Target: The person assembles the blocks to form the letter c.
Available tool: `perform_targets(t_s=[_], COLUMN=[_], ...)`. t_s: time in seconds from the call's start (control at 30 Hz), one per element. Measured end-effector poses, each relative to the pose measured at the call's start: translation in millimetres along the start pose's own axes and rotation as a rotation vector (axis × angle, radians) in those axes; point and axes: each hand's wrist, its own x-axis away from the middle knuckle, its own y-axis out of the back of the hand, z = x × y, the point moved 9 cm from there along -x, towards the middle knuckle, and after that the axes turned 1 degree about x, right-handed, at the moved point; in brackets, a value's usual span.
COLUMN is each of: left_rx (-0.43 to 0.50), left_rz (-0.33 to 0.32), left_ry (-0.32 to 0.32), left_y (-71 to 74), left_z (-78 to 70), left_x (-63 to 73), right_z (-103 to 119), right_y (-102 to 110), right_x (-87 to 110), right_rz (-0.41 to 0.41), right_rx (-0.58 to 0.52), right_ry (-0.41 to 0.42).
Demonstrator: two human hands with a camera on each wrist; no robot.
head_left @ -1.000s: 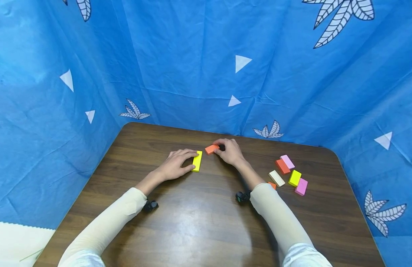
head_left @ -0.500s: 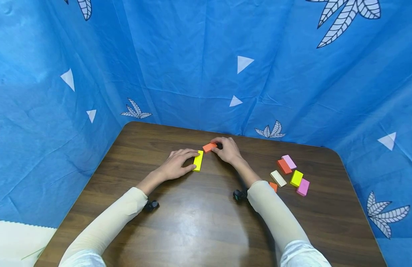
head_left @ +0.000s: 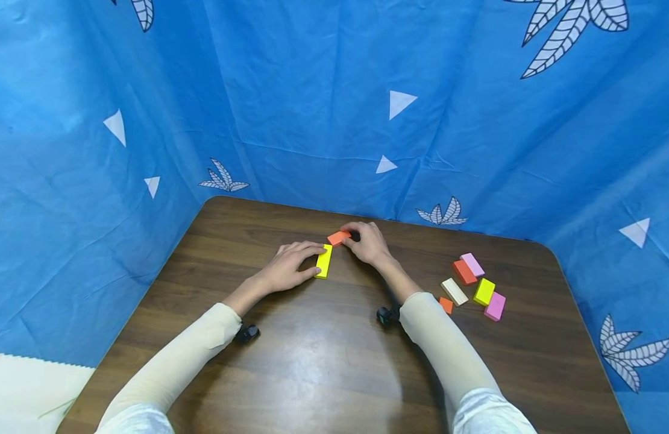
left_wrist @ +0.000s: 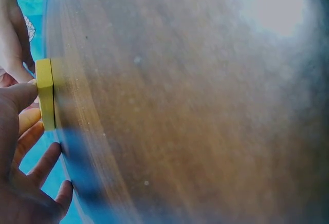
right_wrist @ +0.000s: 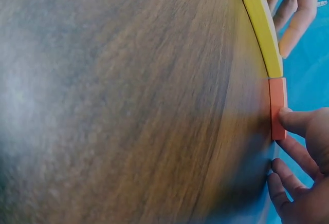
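Observation:
My left hand (head_left: pixel 285 267) holds a long yellow block (head_left: pixel 324 260) on the brown tabletop, thumb near its close end and fingers near its far end. In the left wrist view the thumb lies on the face of that yellow block (left_wrist: pixel 45 93), with two other fingertips resting by the table edge. My right hand (head_left: pixel 369 244) pinches an orange block (head_left: pixel 337 238) between thumb and fingers. Its free end sits right at the far end of the yellow block. The right wrist view has the orange block (right_wrist: pixel 277 108) end to end with the yellow one (right_wrist: pixel 262 29).
To the right lie several loose blocks: pink (head_left: pixel 472 264), red-orange (head_left: pixel 464 272), cream (head_left: pixel 454 292), yellow (head_left: pixel 484 292), another pink (head_left: pixel 495 306) and a small orange one (head_left: pixel 446 305) beside the right sleeve. A blue curtain (head_left: pixel 323 108) hangs behind the table (head_left: pixel 313 361).
The right hand has slid the orange block leftward, up to the far end of the yellow block. The left hand stays on the yellow block; the head view has shifted slightly.

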Motion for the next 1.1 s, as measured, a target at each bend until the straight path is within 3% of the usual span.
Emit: perform_targets(t_s=[1.1], left_rx=[0.003], left_rz=[-0.004], left_ry=[0.004], left_y=[-3.0], left_z=[1.4], left_x=[-1.3], right_z=[2.0], right_y=[-4.2], right_x=[-5.6], right_rz=[0.037], right_rx=[-0.006], right_ry=[0.026])
